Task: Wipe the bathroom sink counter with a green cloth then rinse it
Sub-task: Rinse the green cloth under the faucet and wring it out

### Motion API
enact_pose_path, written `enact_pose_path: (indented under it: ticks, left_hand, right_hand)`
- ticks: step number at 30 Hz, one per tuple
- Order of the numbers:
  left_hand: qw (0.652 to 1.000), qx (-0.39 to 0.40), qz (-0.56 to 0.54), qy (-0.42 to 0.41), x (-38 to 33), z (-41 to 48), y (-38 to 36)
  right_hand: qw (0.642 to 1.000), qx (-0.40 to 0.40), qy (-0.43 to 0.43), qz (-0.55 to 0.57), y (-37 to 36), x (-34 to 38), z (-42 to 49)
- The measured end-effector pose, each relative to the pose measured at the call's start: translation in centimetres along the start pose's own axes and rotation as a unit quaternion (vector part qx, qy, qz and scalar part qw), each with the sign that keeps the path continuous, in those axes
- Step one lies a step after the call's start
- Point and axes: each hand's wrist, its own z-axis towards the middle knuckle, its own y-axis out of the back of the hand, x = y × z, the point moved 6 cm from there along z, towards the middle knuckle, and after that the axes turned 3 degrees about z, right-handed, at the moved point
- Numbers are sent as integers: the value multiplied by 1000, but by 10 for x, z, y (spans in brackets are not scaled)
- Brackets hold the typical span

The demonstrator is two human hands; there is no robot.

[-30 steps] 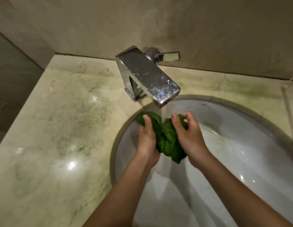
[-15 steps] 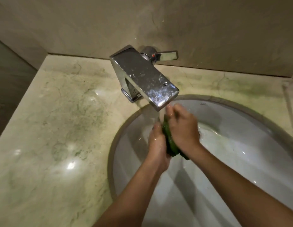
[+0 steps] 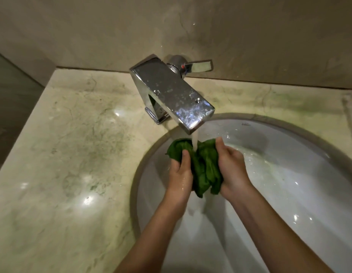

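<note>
Head view: green cloth [image 3: 202, 166] bunched between both hands, over the white sink bowl [image 3: 279, 174], directly under the running stream of water [image 3: 194, 139] from the chrome tap [image 3: 171, 91]. Left hand [image 3: 180, 174] clenched on the cloth's left side, thumb on top. Right hand [image 3: 232, 168] clenched on the right side. Marble counter [image 3: 72, 154] wet, glossy, greenish streaks. Tap lever [image 3: 198, 66] points right.
</note>
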Motion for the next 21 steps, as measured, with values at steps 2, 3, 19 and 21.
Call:
enact_pose_path:
  ticks: [2, 3, 19, 21]
  left_hand:
    - [996, -2, -82, 45, 4, 5, -7]
    - [990, -10, -124, 64, 6, 10, -9]
    - [974, -21, -194, 118, -16, 13, -8]
    - [979, -4, -155, 132, -2, 6, -21]
  right_hand:
    - [992, -12, 91, -89, -11, 11, -4]
    - [974, -12, 166, -152, -17, 17, -12]
    - [831, 27, 390, -396, -45, 31, -41]
    - [864, -35, 328, -380, -35, 41, -6]
